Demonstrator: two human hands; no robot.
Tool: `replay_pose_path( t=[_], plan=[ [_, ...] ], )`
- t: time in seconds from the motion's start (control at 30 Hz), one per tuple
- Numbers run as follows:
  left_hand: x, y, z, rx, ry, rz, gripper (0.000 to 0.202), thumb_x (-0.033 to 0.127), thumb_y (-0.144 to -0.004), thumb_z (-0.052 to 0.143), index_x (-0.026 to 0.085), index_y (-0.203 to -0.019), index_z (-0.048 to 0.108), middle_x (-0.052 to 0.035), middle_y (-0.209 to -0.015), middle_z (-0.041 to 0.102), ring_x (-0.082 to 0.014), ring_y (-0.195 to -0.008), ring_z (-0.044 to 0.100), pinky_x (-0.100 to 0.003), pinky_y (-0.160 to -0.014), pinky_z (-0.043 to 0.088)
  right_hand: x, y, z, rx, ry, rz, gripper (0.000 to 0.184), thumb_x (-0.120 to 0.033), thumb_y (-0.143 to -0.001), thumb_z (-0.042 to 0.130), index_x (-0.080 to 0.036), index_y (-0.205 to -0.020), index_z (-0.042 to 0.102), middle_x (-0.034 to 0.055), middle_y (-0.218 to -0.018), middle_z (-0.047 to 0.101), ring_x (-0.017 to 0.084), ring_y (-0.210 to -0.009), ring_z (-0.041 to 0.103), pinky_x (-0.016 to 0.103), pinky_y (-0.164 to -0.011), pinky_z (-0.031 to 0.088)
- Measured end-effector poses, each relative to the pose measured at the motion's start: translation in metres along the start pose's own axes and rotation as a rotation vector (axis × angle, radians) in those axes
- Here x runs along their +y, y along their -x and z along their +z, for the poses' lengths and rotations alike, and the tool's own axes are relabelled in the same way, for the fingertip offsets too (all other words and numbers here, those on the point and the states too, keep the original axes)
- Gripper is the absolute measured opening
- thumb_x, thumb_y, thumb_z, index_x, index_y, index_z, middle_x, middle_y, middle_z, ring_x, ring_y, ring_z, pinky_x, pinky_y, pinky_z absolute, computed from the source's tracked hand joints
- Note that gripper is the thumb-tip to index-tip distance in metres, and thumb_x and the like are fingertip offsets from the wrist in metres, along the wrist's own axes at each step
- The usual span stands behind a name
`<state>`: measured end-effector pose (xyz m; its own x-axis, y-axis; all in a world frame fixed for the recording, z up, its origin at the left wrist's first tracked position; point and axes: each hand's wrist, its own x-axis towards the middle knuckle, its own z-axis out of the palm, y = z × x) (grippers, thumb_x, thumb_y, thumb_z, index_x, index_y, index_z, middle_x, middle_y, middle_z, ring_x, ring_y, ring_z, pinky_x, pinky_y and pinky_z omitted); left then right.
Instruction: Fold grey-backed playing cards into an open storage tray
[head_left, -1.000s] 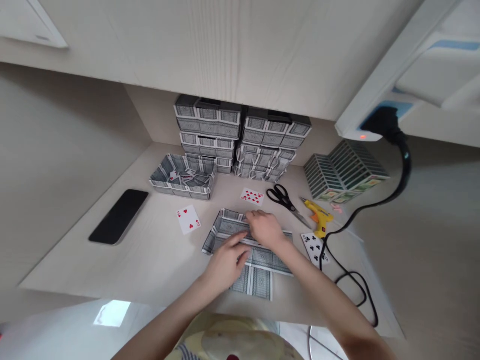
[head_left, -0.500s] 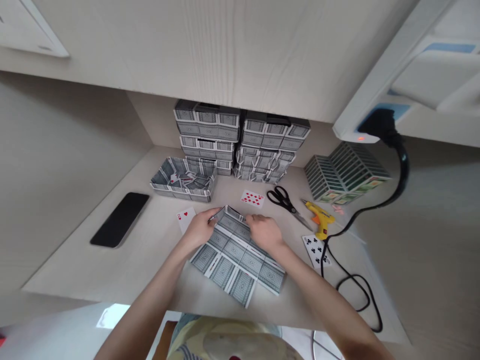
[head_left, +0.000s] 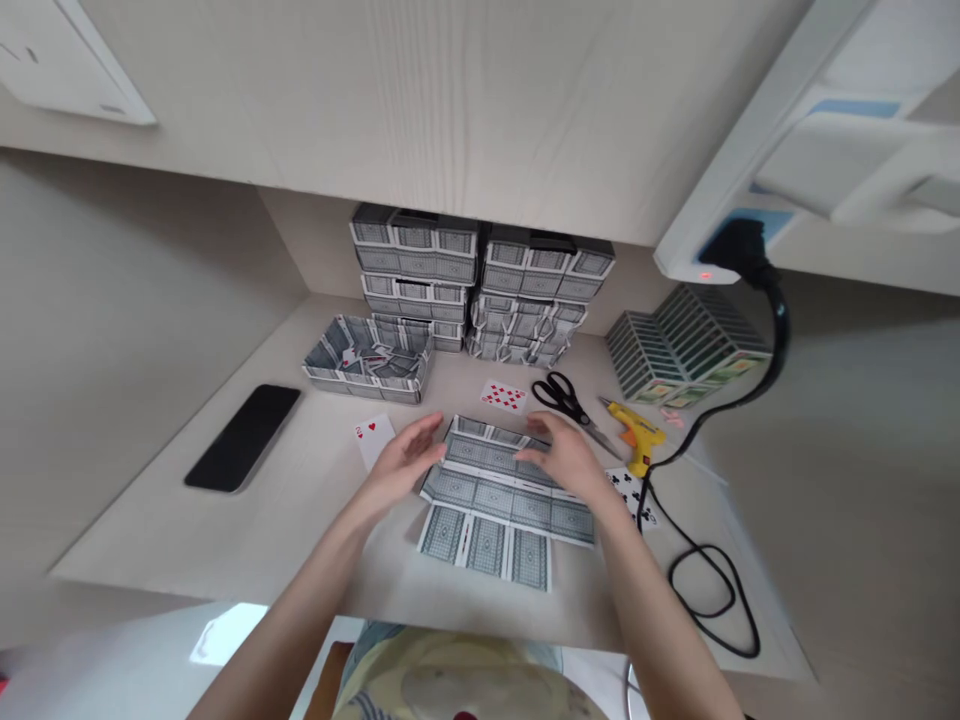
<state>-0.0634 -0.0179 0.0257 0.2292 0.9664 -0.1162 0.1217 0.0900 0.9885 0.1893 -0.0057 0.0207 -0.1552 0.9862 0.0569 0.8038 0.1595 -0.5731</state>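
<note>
A folded panel of playing cards (head_left: 495, 498), grey patterned backs up, lies on the desk before me with a raised edge at its far side and three cards sticking out at the near side. My left hand (head_left: 407, 458) is beside its far left corner, fingers parted and curved, holding nothing. Over the panel's right part, my right hand (head_left: 564, 455) is open, thumb and fingers spread; whether it touches the cards I cannot tell. The palm and forearm hide the panel's right end.
Card-built boxes (head_left: 420, 262) are stacked at the back. An open card box (head_left: 367, 388) holds loose pieces. Around lie a phone (head_left: 244, 438), a two of hearts (head_left: 373, 436), a ten of diamonds (head_left: 503, 396), scissors (head_left: 566, 400), a yellow glue gun (head_left: 637, 436), its black cord (head_left: 705, 550) and card decks (head_left: 679, 350).
The card panel has turned counterclockwise and shifted right, its near edge now more level. Both hands have loosened from its far edge, and my right hand has moved right.
</note>
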Motion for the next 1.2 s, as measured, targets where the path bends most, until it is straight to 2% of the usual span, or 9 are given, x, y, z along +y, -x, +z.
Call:
replay_pose_path(
  t=[0.17, 0.37, 0.6, 0.77, 0.87, 0.97, 1.03, 1.1, 1.2],
  plan=[
    [-0.001, -0.031, 0.004, -0.048, 0.052, 0.063, 0.046, 0.037, -0.076, 0.053, 0.018, -0.118, 0.047, -0.0082, -0.127, 0.05, -0.0196, -0.116, 0.046, -0.033, -0.098, 0.035, 0.019, 0.007, 0.016, 0.103, -0.492, 0.061, 0.033, -0.034, -0.066, 0.063, -0.016, -0.093, 0.057, 0.0073, -0.095, 0.064, 0.018, -0.089, 0.06, 0.033, -0.082, 0.044],
    [-0.011, -0.045, 0.017, -0.183, 0.07, -0.017, 0.042, 0.046, -0.08, 0.044, 0.015, -0.107, 0.053, -0.0072, -0.105, 0.062, -0.0181, -0.09, 0.058, -0.029, -0.078, 0.045, 0.009, -0.002, 0.03, 0.08, -0.527, 0.102, 0.022, -0.034, -0.065, 0.061, -0.016, -0.077, 0.061, 0.0032, -0.079, 0.065, 0.017, -0.078, 0.059, 0.03, -0.076, 0.043],
    [-0.012, -0.037, 0.013, -0.169, 0.005, 0.018, 0.04, 0.049, -0.079, 0.044, 0.016, -0.093, 0.059, -0.0045, -0.099, 0.064, -0.0172, -0.088, 0.057, -0.028, -0.077, 0.044, 0.013, -0.016, 0.027, -0.045, -0.55, 0.133, 0.023, -0.037, -0.06, 0.065, -0.015, -0.062, 0.059, -0.001, -0.065, 0.061, 0.014, -0.065, 0.055, 0.026, -0.065, 0.04],
    [-0.006, -0.036, 0.01, -0.126, -0.199, 0.047, 0.036, 0.044, -0.073, 0.054, 0.016, -0.093, 0.062, -0.0041, -0.097, 0.065, -0.0187, -0.091, 0.058, -0.029, -0.081, 0.043, 0.009, -0.018, 0.014, -0.172, -0.611, 0.117, 0.028, -0.039, -0.057, 0.069, -0.014, -0.07, 0.065, 0.0011, -0.072, 0.065, 0.015, -0.067, 0.057, 0.026, -0.066, 0.042],
    [-0.004, -0.031, 0.005, -0.059, -0.305, 0.063, 0.031, 0.04, -0.074, 0.053, 0.017, -0.09, 0.065, -0.0041, -0.095, 0.067, -0.0191, -0.09, 0.059, -0.03, -0.085, 0.042, 0.005, -0.026, 0.006, -0.213, -0.656, 0.047, 0.033, -0.044, -0.068, 0.059, -0.015, -0.081, 0.067, 0.0045, -0.083, 0.067, 0.016, -0.077, 0.06, 0.028, -0.072, 0.044],
    [-0.001, -0.022, -0.002, -0.006, -0.466, 0.09, 0.029, 0.038, -0.077, 0.05, 0.02, -0.092, 0.066, -0.0027, -0.096, 0.068, -0.0197, -0.092, 0.06, -0.03, -0.085, 0.041, 0.006, -0.044, 0.004, -0.062, -0.524, 0.083, 0.037, -0.043, -0.08, 0.045, -0.013, -0.087, 0.066, 0.0073, -0.087, 0.067, 0.016, -0.077, 0.061, 0.028, -0.071, 0.045],
    [0.002, -0.013, -0.007, 0.023, -0.589, 0.095, 0.029, 0.037, -0.078, 0.047, 0.023, -0.094, 0.066, -0.0015, -0.099, 0.068, -0.0205, -0.094, 0.059, -0.031, -0.085, 0.042, 0.009, -0.06, 0.006, 0.021, -0.223, 0.099, 0.026, -0.034, -0.076, 0.053, -0.014, -0.089, 0.065, 0.0064, -0.091, 0.066, 0.015, -0.08, 0.059, 0.026, -0.074, 0.044],
    [0.005, -0.005, -0.012, 0.044, -0.702, 0.08, 0.029, 0.037, -0.079, 0.046, 0.026, -0.097, 0.066, -0.0007, -0.101, 0.067, -0.0213, -0.095, 0.059, -0.03, -0.083, 0.043, 0.011, -0.076, 0.01, 0.016, -0.023, 0.096, 0.025, -0.024, -0.07, 0.06, -0.017, -0.093, 0.065, 0.0056, -0.099, 0.064, 0.015, -0.088, 0.058, 0.025, -0.079, 0.041],
    [0.008, 0.005, -0.016, 0.073, -0.858, 0.038, 0.029, 0.036, -0.08, 0.045, 0.029, -0.099, 0.065, -0.0003, -0.1, 0.068, -0.0215, -0.092, 0.06, -0.029, -0.077, 0.044, 0.012, -0.093, 0.019, -0.018, 0.049, 0.117, 0.039, -0.019, -0.059, 0.068, -0.015, -0.098, 0.063, 0.0091, -0.104, 0.06, 0.016, -0.089, 0.057, 0.025, -0.078, 0.041]
  ],
)
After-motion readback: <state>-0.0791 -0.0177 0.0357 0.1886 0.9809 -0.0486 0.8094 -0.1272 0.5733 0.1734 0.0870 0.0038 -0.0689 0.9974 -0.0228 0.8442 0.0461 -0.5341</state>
